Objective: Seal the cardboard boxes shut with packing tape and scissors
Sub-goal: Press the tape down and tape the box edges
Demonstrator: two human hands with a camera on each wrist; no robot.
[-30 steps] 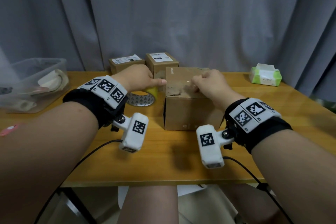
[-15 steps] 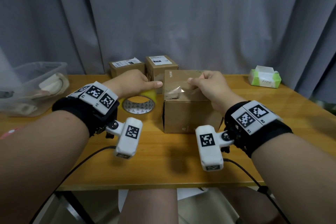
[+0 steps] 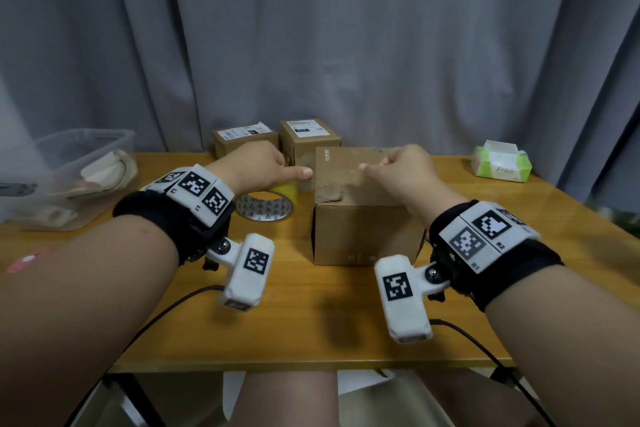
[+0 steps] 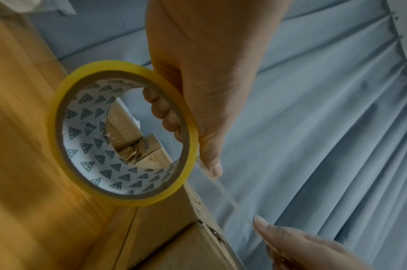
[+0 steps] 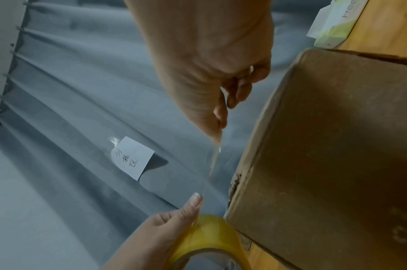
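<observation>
Both grips are loaded: the left hand (image 3: 258, 166) has its fingers hooked through the core of the tape roll (image 4: 126, 133), thumb laid along the yellow outer wrap, while the right hand (image 3: 401, 166) pinches the free end of the strip (image 4: 223, 191) between thumb and fingertips. The strip runs taut between them, left to right, above the top of the box (image 3: 360, 211) that stands on the desk (image 3: 311, 322).

That line is what matters now. The roll hangs just off the box's left edge, the pinched end floats over the top face toward its right half, so the strip's long axis lies across the box, side to side. From the right wrist view the strip looks clear of the cardboard, not yet stuck down. My read is that the next move is a straight lowering, right hand first, since it is the one already over the lid; the left then has to feed more tape and carry it down the side.

Whether the strip lines up with the flap seam I cannot tell; the torn patch (image 3: 329, 192) near the front left corner hides the join. Two smaller boxes (image 3: 277, 139) wait behind. Scissors are nowhere in sight.
</observation>
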